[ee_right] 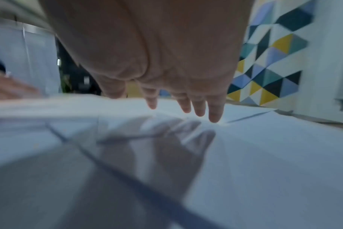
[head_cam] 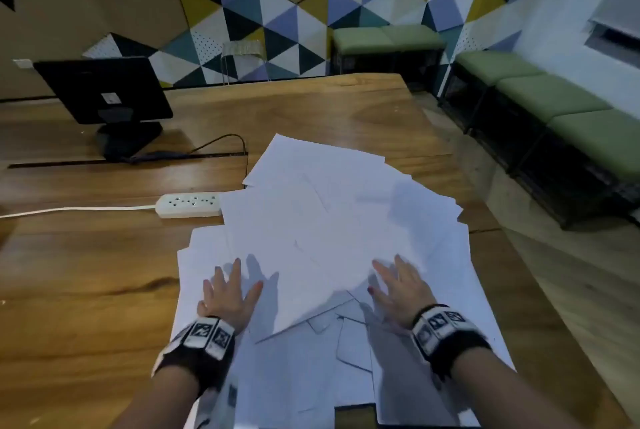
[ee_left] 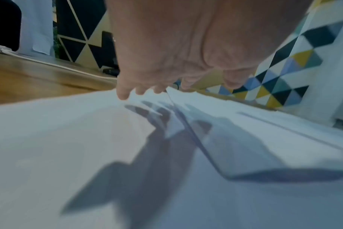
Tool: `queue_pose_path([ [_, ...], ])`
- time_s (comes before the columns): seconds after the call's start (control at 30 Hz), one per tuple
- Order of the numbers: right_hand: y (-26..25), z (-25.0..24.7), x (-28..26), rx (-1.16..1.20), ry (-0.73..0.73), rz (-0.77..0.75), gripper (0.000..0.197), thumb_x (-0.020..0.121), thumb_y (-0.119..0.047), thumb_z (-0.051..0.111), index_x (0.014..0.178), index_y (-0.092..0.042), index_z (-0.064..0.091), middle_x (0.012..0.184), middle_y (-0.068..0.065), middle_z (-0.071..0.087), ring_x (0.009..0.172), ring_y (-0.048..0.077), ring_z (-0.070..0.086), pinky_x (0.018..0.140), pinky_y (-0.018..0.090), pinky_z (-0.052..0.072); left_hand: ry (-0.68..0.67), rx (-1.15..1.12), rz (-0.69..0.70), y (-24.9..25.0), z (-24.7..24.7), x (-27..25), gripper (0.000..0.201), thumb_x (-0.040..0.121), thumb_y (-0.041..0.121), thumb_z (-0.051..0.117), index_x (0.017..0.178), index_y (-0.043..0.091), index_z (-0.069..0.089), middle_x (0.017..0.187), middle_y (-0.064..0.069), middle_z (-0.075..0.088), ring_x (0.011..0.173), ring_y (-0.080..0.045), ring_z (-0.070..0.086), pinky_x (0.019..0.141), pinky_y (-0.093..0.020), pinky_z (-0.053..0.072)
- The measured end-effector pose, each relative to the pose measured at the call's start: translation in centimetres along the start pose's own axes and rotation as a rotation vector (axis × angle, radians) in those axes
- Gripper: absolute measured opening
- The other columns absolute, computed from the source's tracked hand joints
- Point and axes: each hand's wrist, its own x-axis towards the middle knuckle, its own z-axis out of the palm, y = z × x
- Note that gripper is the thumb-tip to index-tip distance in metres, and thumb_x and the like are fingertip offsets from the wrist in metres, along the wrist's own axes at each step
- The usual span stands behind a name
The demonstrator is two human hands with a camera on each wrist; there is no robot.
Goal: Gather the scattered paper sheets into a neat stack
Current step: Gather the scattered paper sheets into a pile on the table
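Several white paper sheets [head_cam: 329, 227] lie fanned and overlapping across the wooden table [head_cam: 86, 290], from the near edge to past its middle. My left hand [head_cam: 227, 290] hovers just above the near-left sheets, palm down, fingers spread and straight. My right hand [head_cam: 398, 285] hovers the same way over the near-right sheets. In the left wrist view the left hand [ee_left: 166, 62] casts a shadow on the paper [ee_left: 68, 147] below, apart from it. In the right wrist view the right hand [ee_right: 166, 69] hangs above the paper [ee_right: 274, 162], fingertips close to a sheet. Neither hand holds anything.
A white power strip [head_cam: 188, 205] with its cable lies just left of the sheets. A black monitor [head_cam: 104, 89] stands at the back left with a dark cable running behind the papers. Green-cushioned benches [head_cam: 554, 99] line the wall to the right.
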Motion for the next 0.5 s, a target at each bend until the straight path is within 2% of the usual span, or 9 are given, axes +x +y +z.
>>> queue_pose_path([
  [0.07,-0.6,0.5,0.2,-0.105,-0.104,-0.009,0.058,0.09,-0.055,0.024,0.143,-0.041,0.006,0.157,0.011,-0.011,0.144,0.033,-0.006,0.116,0.048,0.009,-0.016,0.139,-0.111,1.2,0.8,-0.1,0.072,0.088,0.061,0.02,0.147,0.03,-0.007,0.16,-0.008,-0.001,0.145,-0.035,0.003,0.114,-0.051,0.016],
  [0.13,-0.6,1.2,-0.1,-0.149,-0.141,-0.072,0.056,0.09,-0.056,0.024,0.142,-0.044,0.008,0.157,0.011,-0.014,0.144,0.033,-0.009,0.116,0.049,0.004,-0.049,0.181,-0.101,2.0,1.6,-0.6,0.072,0.088,0.063,0.017,0.146,0.033,-0.014,0.16,-0.007,-0.006,0.145,-0.036,-0.002,0.114,-0.052,0.013],
  [0.2,0.2,1.7,-0.8,-0.182,-0.164,-0.16,0.054,0.088,-0.06,0.021,0.14,-0.046,0.016,0.158,0.009,-0.01,0.144,0.031,-0.007,0.116,0.05,0.001,-0.076,0.203,-0.063,2.0,2.4,-0.8,0.072,0.088,0.061,0.016,0.144,0.033,-0.02,0.159,-0.009,-0.011,0.145,-0.037,-0.005,0.114,-0.053,0.012],
  [0.23,0.4,1.6,-1.3,-0.193,-0.174,-0.212,0.06,0.083,-0.068,0.013,0.138,-0.047,0.022,0.158,0.008,-0.007,0.145,0.03,-0.005,0.116,0.049,0.001,-0.084,0.222,-0.034,1.9,2.6,-0.8,0.073,0.088,0.061,0.017,0.143,0.032,-0.022,0.159,-0.009,-0.011,0.145,-0.037,-0.005,0.114,-0.053,0.012],
  [0.3,1.2,1.3,-1.5,-0.181,-0.132,-0.265,0.086,0.064,-0.08,-0.006,0.134,-0.047,0.032,0.159,0.004,-0.001,0.145,0.026,-0.001,0.116,0.047,0.002,-0.089,0.201,0.039,1.9,2.4,-0.7,0.075,0.089,0.061,0.019,0.144,0.032,-0.022,0.16,-0.006,-0.011,0.146,-0.035,-0.005,0.115,-0.053,0.008],
  [0.33,1.8,1.0,-1.3,-0.15,-0.064,-0.221,0.095,0.059,-0.082,-0.011,0.135,-0.045,0.032,0.159,0.003,0.0,0.145,0.025,0.001,0.116,0.047,0.004,-0.081,0.16,0.064,1.9,2.1,-0.8,0.074,0.089,0.06,0.019,0.144,0.032,-0.021,0.16,-0.005,-0.01,0.147,-0.034,-0.006,0.115,-0.053,0.006],
  [0.37,2.4,0.6,-1.0,-0.107,0.03,-0.13,0.097,0.059,-0.083,-0.011,0.138,-0.043,0.029,0.158,0.004,0.001,0.145,0.026,0.002,0.115,0.047,0.007,-0.052,0.111,0.07,1.7,1.7,-0.8,0.072,0.09,0.058,0.02,0.145,0.031,-0.018,0.16,-0.004,-0.009,0.147,-0.033,-0.006,0.115,-0.053,0.004],
  [0.43,3.8,-0.2,-0.3,-0.005,0.168,0.166,0.075,0.079,-0.072,0.01,0.144,-0.035,0.016,0.158,0.011,0.0,0.145,0.031,0.002,0.115,0.051,0.009,0.011,0.05,-0.005,1.3,1.2,-0.5,0.072,0.09,0.057,0.021,0.146,0.029,-0.015,0.16,-0.007,-0.006,0.147,-0.034,-0.005,0.116,-0.053,0.006],
  [0.5,4.2,-0.4,0.2,0.057,0.121,0.383,0.067,0.09,-0.056,0.024,0.147,-0.028,0.002,0.156,0.018,-0.006,0.144,0.035,-0.004,0.117,0.051,0.004,0.031,0.061,-0.113,1.0,1.0,-0.3,0.074,0.089,0.059,0.021,0.146,0.026,-0.014,0.16,-0.011,-0.004,0.146,-0.037,-0.002,0.116,-0.053,0.01],
])
